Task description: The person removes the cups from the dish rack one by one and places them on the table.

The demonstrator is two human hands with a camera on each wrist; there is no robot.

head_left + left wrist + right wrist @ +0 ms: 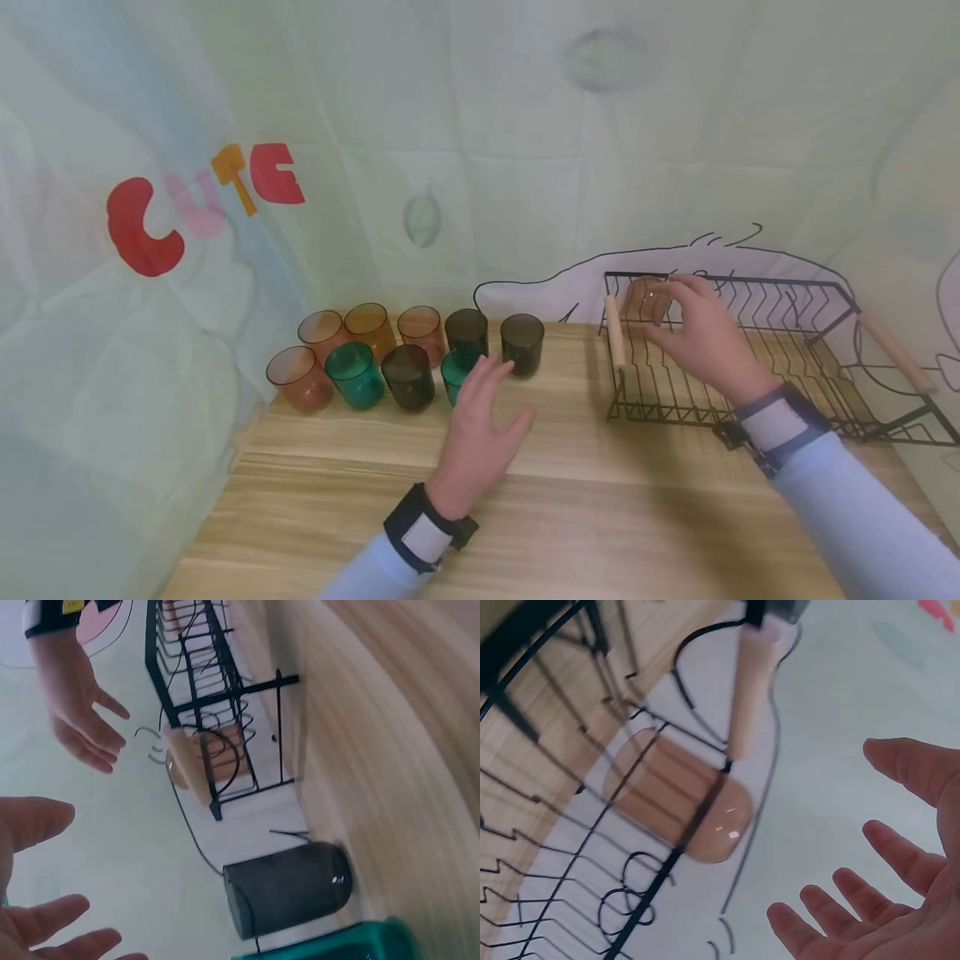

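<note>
My right hand (705,337) is over the left end of a black wire dish rack (720,421), fingers slightly bent. In the right wrist view a gap separates its fingers from a pinkish-brown clear cup (679,795), which stands in the rack, rounded end up. My left hand (476,442) hovers over the table with fingers spread, holding nothing. Behind its fingertips, partly hidden, is a teal cup (454,379). A dark grey cup (522,346) stands just beyond; it also shows in the left wrist view, beside the teal rim.
More cups stand mouth up on the left: pink (300,382), teal (355,377), dark grey (408,379), amber (370,329) and others. The rack has wooden handles (615,333) at both ends. Behind the wooden table (322,500) hangs a printed cloth (360,208).
</note>
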